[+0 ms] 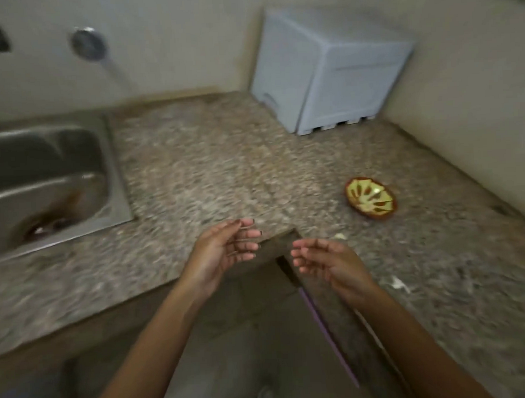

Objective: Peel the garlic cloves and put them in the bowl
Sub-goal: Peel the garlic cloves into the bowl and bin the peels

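A small bowl (pixel 371 197) with a brown rim and a yellow-green patterned inside sits on the speckled stone counter (pixel 223 158) to the right. Just beyond my right hand, a pale bit that looks like garlic (pixel 340 236) lies on the counter. A whitish scrap (pixel 399 284), perhaps peel, lies nearer the right edge. My left hand (pixel 224 248) and my right hand (pixel 324 260) hover over the counter's inner corner, palms facing each other, fingers relaxed and holding nothing. The frame is blurred.
A steel sink (pixel 44 184) is set into the counter at the left, with a tap fitting (pixel 87 44) on the wall behind. A pale blue plastic box (pixel 331 72) stands in the back corner. Walls close the back and right.
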